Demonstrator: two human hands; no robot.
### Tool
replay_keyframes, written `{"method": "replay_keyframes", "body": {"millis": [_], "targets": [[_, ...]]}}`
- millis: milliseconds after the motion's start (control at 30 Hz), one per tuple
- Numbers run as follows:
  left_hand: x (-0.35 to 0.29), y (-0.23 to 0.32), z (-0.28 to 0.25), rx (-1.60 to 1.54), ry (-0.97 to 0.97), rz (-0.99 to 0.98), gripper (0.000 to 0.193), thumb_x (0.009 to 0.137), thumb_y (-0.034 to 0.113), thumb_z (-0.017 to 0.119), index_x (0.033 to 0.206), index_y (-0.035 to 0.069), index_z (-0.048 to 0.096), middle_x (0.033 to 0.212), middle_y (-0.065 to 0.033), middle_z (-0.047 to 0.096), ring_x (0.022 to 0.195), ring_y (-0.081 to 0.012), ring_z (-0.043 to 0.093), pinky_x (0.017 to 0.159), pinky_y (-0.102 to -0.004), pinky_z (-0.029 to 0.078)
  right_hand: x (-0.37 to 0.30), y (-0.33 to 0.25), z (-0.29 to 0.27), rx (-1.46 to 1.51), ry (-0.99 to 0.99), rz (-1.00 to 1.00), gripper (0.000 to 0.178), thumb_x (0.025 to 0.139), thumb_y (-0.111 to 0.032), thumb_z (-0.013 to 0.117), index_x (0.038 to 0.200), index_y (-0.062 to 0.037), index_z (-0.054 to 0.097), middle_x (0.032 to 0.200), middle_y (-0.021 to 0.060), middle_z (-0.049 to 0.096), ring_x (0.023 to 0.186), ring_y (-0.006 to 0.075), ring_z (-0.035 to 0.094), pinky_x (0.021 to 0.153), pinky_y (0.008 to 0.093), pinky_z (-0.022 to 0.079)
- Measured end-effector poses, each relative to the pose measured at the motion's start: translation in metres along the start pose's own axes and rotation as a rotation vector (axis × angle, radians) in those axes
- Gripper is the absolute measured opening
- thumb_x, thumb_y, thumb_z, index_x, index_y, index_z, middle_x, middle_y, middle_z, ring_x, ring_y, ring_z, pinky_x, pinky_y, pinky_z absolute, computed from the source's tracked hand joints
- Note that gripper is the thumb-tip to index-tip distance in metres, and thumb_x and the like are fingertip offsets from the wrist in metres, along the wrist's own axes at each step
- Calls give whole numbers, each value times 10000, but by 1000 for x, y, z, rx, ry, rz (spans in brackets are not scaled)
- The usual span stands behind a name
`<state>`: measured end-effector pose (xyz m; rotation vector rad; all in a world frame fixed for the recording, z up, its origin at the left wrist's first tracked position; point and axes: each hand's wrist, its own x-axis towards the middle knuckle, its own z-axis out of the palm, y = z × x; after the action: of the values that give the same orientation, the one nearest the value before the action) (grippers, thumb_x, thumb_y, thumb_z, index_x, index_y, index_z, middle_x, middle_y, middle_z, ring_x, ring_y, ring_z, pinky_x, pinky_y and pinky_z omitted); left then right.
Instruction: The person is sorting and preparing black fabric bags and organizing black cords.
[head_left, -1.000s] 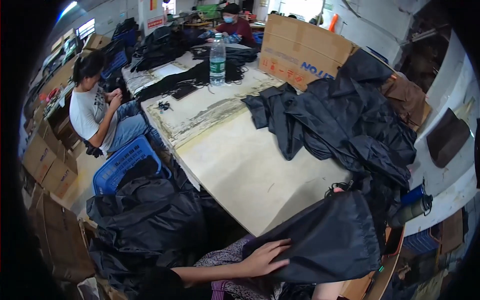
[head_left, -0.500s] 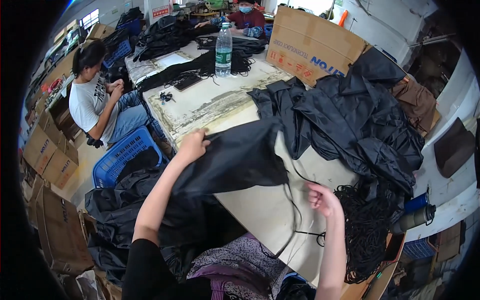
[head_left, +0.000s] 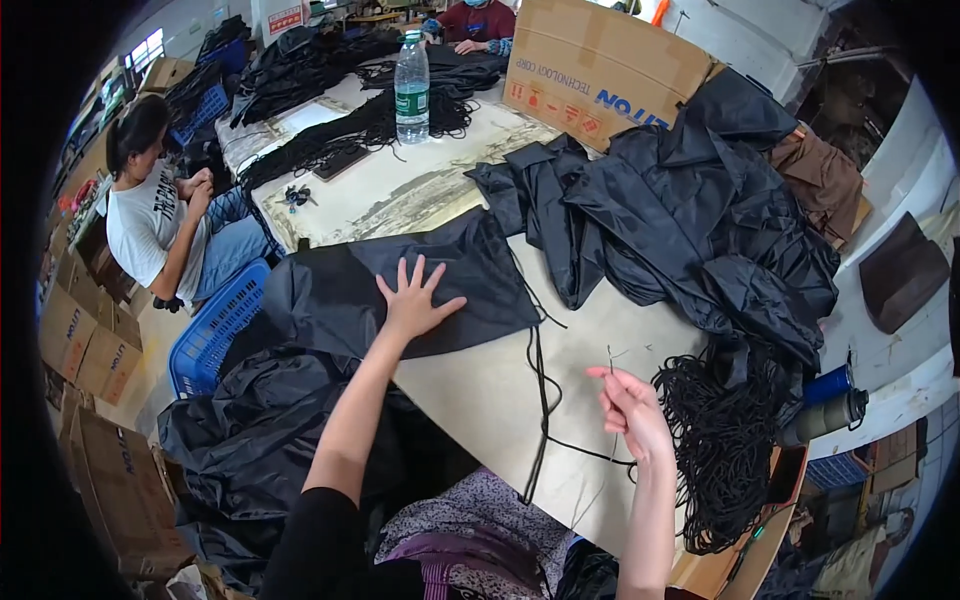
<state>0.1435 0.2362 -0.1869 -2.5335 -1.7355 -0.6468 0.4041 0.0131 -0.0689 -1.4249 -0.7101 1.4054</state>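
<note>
A black fabric drawstring bag (head_left: 335,290) lies across the table's near left edge. My left hand (head_left: 411,305) rests on it with fingers spread, palm down. Thin black cord (head_left: 541,385) hangs out of the bag's right corner and runs over the tabletop toward me. To the right of that cord, my right hand (head_left: 636,412) is raised with its fingers pinched together. A thin wire-like tool (head_left: 610,354) sticks up from the pinch; its exact kind is too fine to make out.
Black fabric (head_left: 660,215) is heaped at the right, above a bundle of black cords (head_left: 715,450). A cardboard box (head_left: 600,75) stands behind. Farther back are a water bottle (head_left: 411,90), phone (head_left: 340,162) and keys (head_left: 298,197). A blue basket (head_left: 205,340) and two seated people flank the table.
My left hand has gone from gripping the bag's edge to lying flat on it, and the bag now lies flatter and farther left. My right hand still pinches, slightly lower.
</note>
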Motion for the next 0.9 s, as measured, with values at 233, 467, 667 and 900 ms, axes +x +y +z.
{"method": "replay_keyframes", "body": {"millis": [233, 467, 667, 900], "targets": [[24, 36, 6, 92, -154, -356, 653, 737, 489, 627, 1266, 147, 459, 1386, -146, 312, 1272, -371, 272, 961, -655, 162, -101, 0, -15, -246, 22, -26, 294, 927, -176, 455, 1116, 28, 551, 536, -29, 422, 405, 22, 273, 378, 177, 213], [-68, 124, -49, -582, -331, 494, 368, 704, 150, 673, 1039, 51, 557, 1109, -134, 506, 1029, -329, 468, 884, -445, 356, -147, 72, -54, -267, 294, -18, 274, 928, -170, 446, 1099, 6, 567, 547, -25, 449, 436, 18, 328, 398, 178, 247], [-138, 136, -49, -288, -210, 284, 278, 724, 113, 655, 969, 49, 538, 1028, -129, 530, 948, -311, 499, 777, -382, 407, -109, 113, -30, -737, 504, -140, 309, 884, -141, 480, 1181, -57, 483, 680, 154, 610, 586, 271, 606, 529, 360, 467], [-126, 117, -70, -927, -387, -78, 100, 802, 73, 558, 888, 50, 512, 690, -42, 532, 626, -165, 523, 568, -268, 406, -31, 108, 11, -1179, 316, -94, 302, 835, -78, 469, 1132, -38, 439, 775, 224, 611, 752, 393, 590, 679, 445, 449]]}}
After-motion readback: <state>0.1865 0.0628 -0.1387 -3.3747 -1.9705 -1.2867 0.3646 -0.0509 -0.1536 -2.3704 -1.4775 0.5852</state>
